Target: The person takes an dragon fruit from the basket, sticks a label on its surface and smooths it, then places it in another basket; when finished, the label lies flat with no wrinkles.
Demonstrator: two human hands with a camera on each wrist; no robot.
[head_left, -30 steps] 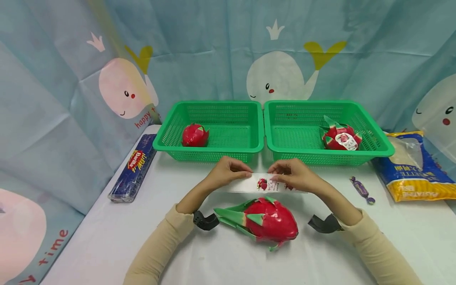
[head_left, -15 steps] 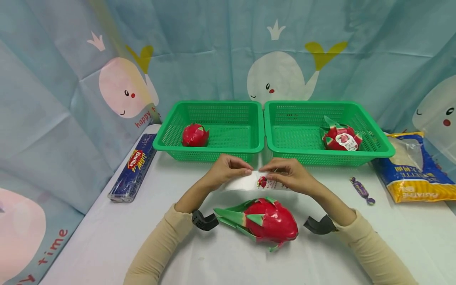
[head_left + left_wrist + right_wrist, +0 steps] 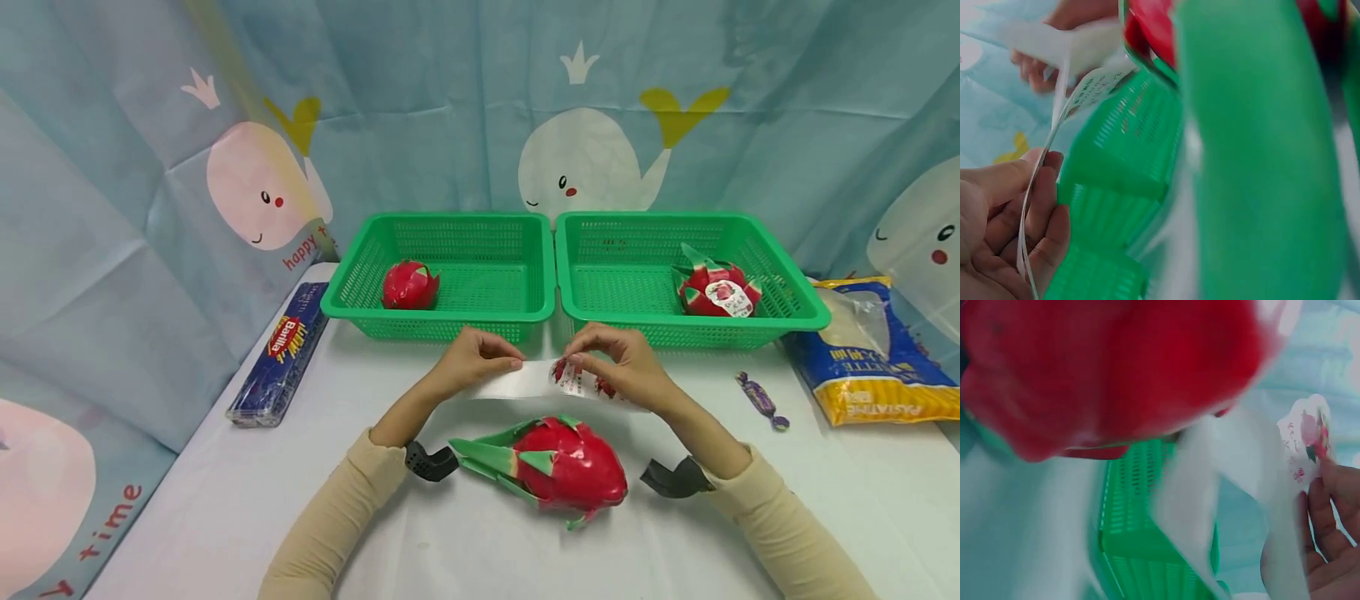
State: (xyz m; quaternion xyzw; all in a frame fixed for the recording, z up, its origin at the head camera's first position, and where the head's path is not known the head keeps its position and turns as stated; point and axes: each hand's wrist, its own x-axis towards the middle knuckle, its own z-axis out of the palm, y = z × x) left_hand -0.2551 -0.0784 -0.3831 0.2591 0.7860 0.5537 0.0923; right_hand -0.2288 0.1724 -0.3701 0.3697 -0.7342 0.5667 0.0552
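My left hand (image 3: 480,362) pinches the left part of a white sticker strip (image 3: 506,384), which spans between the hands. The left wrist view shows the strip's edge (image 3: 1024,234) between its thumb and fingers. My right hand (image 3: 630,367) pinches a white scalloped sticker (image 3: 1305,440) with a dragon fruit print, which stands away from the strip in the right wrist view. Part of the strip passes under the right hand. Just below both hands, a red dragon fruit (image 3: 581,462) with green leaves lies on its side on the table.
Behind the hands stand two green baskets, the left basket (image 3: 480,315) with a dragon fruit (image 3: 410,285), the right basket (image 3: 675,323) with a stickered dragon fruit (image 3: 712,283). A spaghetti pack (image 3: 281,354) lies left; a wrapped candy (image 3: 762,402) and a pasta bag (image 3: 873,354) lie right.
My right hand first moved left along the strip, then back right and slightly up, with the sticker now in its fingertips. My left hand has barely moved.
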